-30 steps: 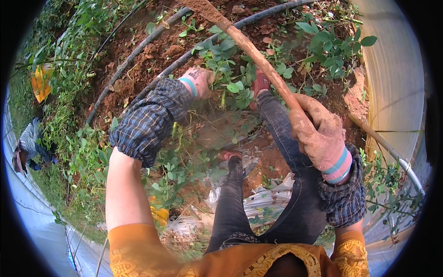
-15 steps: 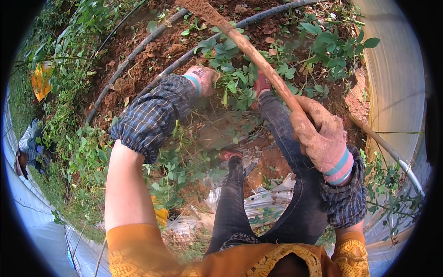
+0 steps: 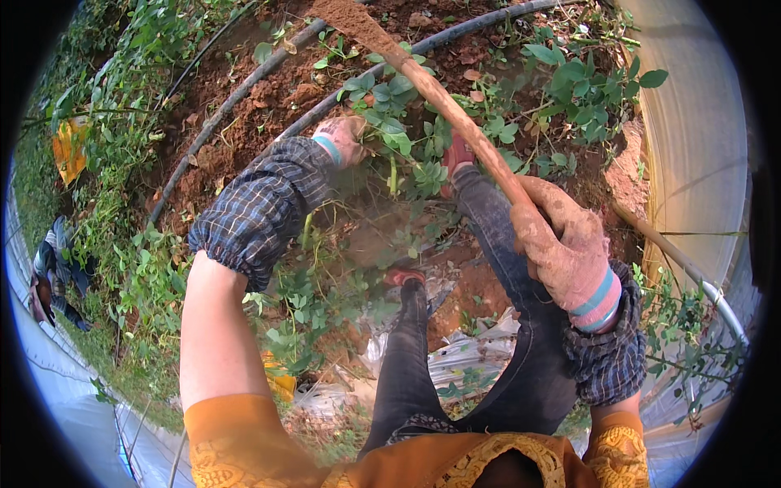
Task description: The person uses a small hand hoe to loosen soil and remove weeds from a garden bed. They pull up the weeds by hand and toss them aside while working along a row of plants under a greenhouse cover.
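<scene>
My right hand (image 3: 569, 244), in a muddy pink work glove, is wrapped round a wooden tool handle (image 3: 455, 118). The handle slants up to the left and its far end (image 3: 351, 18) is caked with red soil; the tool's head is not visible. My left hand (image 3: 342, 141), in a pink glove with a blue band, is low among the leaves, closed at the stems of a leafy green plant (image 3: 394, 122). Its fingertips are partly hidden by leaves and slightly blurred. A pale green stem (image 3: 394, 176) stands just below that plant.
Two dark hoses (image 3: 236, 102) curve across red soil. Plastic sheeting (image 3: 480, 355) lies between my legs. A translucent plastic wall (image 3: 691, 122) and a pole (image 3: 683, 264) are on the right. Dense greenery (image 3: 122, 187) fills the left, where another person (image 3: 57, 268) is at work.
My left hand has shifted slightly to the left, staying closed among the leaves. The handle and my right hand have hardly moved.
</scene>
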{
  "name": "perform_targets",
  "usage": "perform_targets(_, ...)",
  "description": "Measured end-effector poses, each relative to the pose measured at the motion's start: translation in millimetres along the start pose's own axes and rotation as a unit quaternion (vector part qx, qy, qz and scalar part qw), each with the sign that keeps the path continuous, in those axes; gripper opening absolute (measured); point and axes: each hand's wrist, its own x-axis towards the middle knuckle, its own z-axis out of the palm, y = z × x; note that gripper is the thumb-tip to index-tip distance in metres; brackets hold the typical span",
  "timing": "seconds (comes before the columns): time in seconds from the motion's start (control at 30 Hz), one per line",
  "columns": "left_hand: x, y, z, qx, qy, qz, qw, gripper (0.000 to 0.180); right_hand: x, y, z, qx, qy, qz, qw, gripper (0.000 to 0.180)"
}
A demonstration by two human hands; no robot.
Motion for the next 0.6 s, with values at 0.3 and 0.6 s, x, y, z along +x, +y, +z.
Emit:
perform_targets(0.3,-16,0,-14,-0.411,0.043,-0.060,0.908,0.035,0,2,4,0.027,-0.007,0.044,0.999,0.057)
perform_targets(0.6,-35,33,-44,-0.126,0.010,-0.141,0.982,0.047,-1,-3,3,-0.002,-0.002,0.029,1.000,0.041)
